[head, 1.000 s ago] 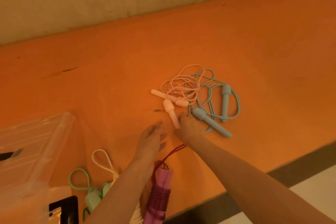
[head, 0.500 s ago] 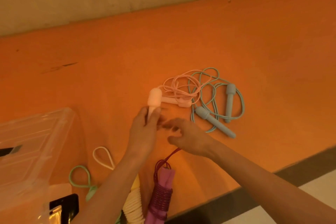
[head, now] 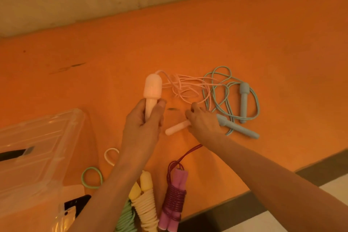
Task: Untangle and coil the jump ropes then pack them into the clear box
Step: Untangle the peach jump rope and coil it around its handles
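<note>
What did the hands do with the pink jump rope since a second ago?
The left hand took one pink handle off the mat and lifted it upright. The right hand let go of that handle and grips the other pink handle, dragged nearer. The pink cord stretched out. The blue rope, the wrapped ropes and the clear box stayed put.

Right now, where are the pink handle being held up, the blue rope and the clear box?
pink handle (head: 153,88), head view, on its wide rounded top.
blue rope (head: 256,104), head view, on the cord's right loop.
clear box (head: 37,149), head view, on its ribbed wall.
</note>
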A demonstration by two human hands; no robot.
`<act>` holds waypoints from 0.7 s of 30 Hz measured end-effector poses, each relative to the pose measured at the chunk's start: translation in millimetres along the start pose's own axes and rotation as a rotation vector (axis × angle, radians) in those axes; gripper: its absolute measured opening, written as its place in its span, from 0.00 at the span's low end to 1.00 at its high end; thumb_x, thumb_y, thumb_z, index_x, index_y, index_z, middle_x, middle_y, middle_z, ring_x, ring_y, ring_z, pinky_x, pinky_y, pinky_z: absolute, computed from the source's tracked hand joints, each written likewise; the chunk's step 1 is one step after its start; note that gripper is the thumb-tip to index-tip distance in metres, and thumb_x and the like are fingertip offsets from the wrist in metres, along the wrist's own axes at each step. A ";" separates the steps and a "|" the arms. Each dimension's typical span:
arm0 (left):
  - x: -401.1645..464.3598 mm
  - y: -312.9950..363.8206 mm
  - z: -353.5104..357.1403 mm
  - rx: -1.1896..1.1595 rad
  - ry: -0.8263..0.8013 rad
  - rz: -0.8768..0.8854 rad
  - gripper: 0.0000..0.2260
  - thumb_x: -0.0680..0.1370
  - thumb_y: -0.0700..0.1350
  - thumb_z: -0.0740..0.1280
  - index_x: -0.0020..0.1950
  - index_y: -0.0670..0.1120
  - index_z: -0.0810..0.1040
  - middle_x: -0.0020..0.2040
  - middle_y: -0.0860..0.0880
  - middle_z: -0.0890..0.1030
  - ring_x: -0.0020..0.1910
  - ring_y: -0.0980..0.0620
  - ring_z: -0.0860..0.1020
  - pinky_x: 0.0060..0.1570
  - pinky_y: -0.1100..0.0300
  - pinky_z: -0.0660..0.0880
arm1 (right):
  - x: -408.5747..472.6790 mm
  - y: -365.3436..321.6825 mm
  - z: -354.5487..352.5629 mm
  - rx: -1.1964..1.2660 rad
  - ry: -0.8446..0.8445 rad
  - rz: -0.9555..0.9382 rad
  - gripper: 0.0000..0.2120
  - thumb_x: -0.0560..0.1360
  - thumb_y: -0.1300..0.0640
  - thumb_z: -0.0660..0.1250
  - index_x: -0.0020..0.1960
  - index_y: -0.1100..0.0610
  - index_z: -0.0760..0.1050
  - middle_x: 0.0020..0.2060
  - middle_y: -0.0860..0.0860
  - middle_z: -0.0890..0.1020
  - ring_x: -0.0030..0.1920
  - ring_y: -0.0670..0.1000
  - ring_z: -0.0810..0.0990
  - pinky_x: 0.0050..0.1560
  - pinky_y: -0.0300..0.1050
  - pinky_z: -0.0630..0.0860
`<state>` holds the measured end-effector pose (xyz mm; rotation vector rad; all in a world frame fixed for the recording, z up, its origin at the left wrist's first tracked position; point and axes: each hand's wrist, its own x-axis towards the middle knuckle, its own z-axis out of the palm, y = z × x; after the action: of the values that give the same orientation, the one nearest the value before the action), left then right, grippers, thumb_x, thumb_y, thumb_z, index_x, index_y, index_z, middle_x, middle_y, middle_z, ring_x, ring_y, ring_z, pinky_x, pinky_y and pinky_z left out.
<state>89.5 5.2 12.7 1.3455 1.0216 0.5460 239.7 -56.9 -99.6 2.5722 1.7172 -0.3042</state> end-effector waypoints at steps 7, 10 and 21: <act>-11.2 -18.3 -11.4 0.212 0.028 -0.152 0.11 0.79 0.52 0.63 0.49 0.46 0.78 0.30 0.51 0.71 0.26 0.55 0.67 0.31 0.59 0.65 | -69.8 -11.8 -56.4 0.463 0.469 -0.333 0.11 0.72 0.60 0.68 0.54 0.57 0.78 0.54 0.53 0.77 0.40 0.52 0.77 0.34 0.45 0.72; -28.0 -14.4 -5.2 0.134 -0.046 -0.248 0.15 0.79 0.57 0.61 0.50 0.47 0.79 0.26 0.53 0.73 0.22 0.55 0.67 0.25 0.62 0.64 | -100.6 -25.0 -67.1 0.456 0.499 -0.438 0.11 0.72 0.61 0.71 0.55 0.57 0.79 0.57 0.54 0.73 0.47 0.51 0.75 0.40 0.42 0.71; -87.9 16.2 -11.2 -0.287 -0.309 -0.555 0.20 0.71 0.53 0.69 0.57 0.43 0.79 0.31 0.49 0.78 0.26 0.57 0.75 0.24 0.66 0.70 | -167.3 -48.9 -75.6 0.703 0.351 -0.475 0.20 0.79 0.63 0.59 0.70 0.53 0.65 0.69 0.48 0.67 0.55 0.56 0.78 0.45 0.52 0.78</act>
<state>40.8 -58.3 54.1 0.8097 0.9626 0.0565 143.6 -180.0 8.7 2.7067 2.7801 -0.5885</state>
